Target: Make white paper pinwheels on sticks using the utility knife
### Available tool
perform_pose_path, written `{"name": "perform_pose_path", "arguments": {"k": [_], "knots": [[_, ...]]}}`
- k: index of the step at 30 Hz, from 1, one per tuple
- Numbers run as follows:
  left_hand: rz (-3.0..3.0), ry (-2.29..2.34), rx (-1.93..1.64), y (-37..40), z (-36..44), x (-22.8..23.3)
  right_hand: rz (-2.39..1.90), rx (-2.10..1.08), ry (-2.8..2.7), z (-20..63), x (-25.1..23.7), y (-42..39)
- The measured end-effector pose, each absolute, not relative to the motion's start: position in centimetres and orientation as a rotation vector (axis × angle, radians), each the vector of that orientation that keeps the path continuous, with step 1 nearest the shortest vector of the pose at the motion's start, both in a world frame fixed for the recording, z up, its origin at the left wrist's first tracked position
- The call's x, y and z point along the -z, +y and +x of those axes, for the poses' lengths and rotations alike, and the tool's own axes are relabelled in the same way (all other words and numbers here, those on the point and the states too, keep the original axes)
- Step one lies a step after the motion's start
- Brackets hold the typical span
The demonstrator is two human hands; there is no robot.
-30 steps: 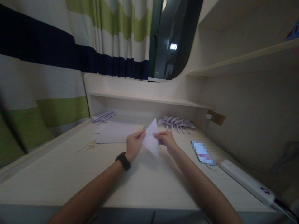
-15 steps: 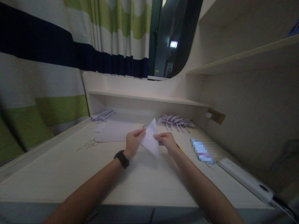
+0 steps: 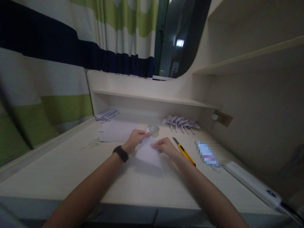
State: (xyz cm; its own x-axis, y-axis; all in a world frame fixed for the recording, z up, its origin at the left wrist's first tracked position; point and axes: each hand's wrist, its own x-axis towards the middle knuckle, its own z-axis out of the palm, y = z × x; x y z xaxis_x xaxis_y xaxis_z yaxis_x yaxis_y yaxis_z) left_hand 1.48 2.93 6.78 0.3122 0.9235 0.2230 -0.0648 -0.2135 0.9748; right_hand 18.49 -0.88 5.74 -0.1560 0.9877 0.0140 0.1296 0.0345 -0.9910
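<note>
A small piece of white paper (image 3: 148, 155) is held between my two hands, low over the desk. My left hand (image 3: 137, 139) pinches its upper left part near the pointed top, with a dark watch on that wrist. On the paper's right edge, my right hand (image 3: 166, 147) is closed with thumb and fingers together. Just behind the paper's tip lies a roll of clear tape (image 3: 154, 129). A yellow utility knife (image 3: 185, 153) rests beside my right hand, its blade end pointing away from me.
Several paper pinwheels (image 3: 181, 123) lie at the back right, and rolled paper sticks (image 3: 106, 115) at the back left. White sheets (image 3: 118, 129) lie near thin strings (image 3: 92, 143). A phone (image 3: 207, 153) and a white power strip (image 3: 254, 183) occupy the right side.
The paper has turned and come down nearer the desk, its point swinging left. My right hand has shifted slightly with it. The tape roll and knife now show more fully.
</note>
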Motion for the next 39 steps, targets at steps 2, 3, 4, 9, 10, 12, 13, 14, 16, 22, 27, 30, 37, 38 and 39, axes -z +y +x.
{"name": "perform_pose_path", "arguments": {"k": [2, 3, 4, 9, 10, 12, 13, 14, 16, 22, 27, 30, 37, 38, 39], "knots": [[1.427, 0.903, -1.21, 3.0, 1.8, -6.4, -1.212, -1.23, -1.471, 18.3, -5.6, -1.0], [1.392, 0.93, -1.235, 3.0, 1.9, -6.3, -1.217, -1.228, -1.481, 18.2, -5.6, -1.1], [1.363, 0.948, -1.249, 3.1, 1.9, -6.2, -1.223, -1.231, -1.485, 18.2, -5.6, -1.1], [1.365, 0.95, -1.261, 3.7, 1.6, -5.7, -1.231, -1.304, -1.517, 18.5, -5.6, -1.1], [1.367, 0.946, -1.262, 3.8, 1.6, -5.7, -1.229, -1.317, -1.53, 18.6, -5.6, -1.1], [1.363, 0.96, -1.27, 4.0, 1.6, -5.6, -1.23, -1.326, -1.545, 18.7, -5.6, -1.1], [1.363, 0.974, -1.27, 4.0, 1.6, -5.5, -1.235, -1.324, -1.548, 18.7, -5.7, -1.2], [1.364, 0.992, -1.271, 4.0, 1.6, -5.5, -1.242, -1.319, -1.55, 18.7, -5.8, -1.2], [1.367, 1.016, -1.27, 4.0, 1.6, -5.5, -1.264, -1.316, -1.559, 18.6, -6.0, -1.3], [1.323, 1.003, -1.306, 3.9, 1.6, -5.8, -1.325, -1.287, -1.538, 18.5, -5.9, -1.3], [1.297, 1.01, -1.284, 3.9, 1.4, -5.9, -1.306, -1.285, -1.531, 18.7, -5.3, -0.9], [1.309, 1.017, -1.303, 3.8, 1.3, -6.1, -1.322, -1.287, -1.539, 18.8, -5.2, -0.8], [1.305, 1.02, -1.33, 4.1, 1.0, -6.1, -1.321, -1.317, -1.564, 19.1, -5.1, -0.5], [1.306, 1.021, -1.331, 4.1, 1.0, -6.1, -1.318, -1.324, -1.572, 19.1, -5.0, -0.5], [1.309, 1.021, -1.331, 4.2, 1.0, -6.0, -1.312, -1.327, -1.583, 19.1, -5.0, -0.5]]}}
